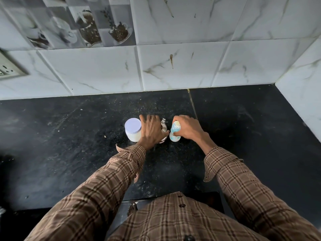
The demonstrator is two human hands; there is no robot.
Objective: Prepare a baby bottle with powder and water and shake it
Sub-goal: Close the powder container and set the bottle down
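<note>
While right hand [186, 128] grips the bottle [175, 132] upright to steady it, left hand [150, 130] covers a steel cup [164, 126] — fingers spread, grip unclear; jar [133, 129] just left.

Left hand [150, 131] covers most of a metal vessel [163, 128]; only its right rim and a small top fitting show, so its kind cannot be told. Whether the fingers grip it or only rest on it: hidden. Right hand [186, 127] wraps the baby bottle [175, 132], hiding its right side; top unclear. Print on bottle too small to read. Wall socket [9, 66] cut off at left edge.
</note>
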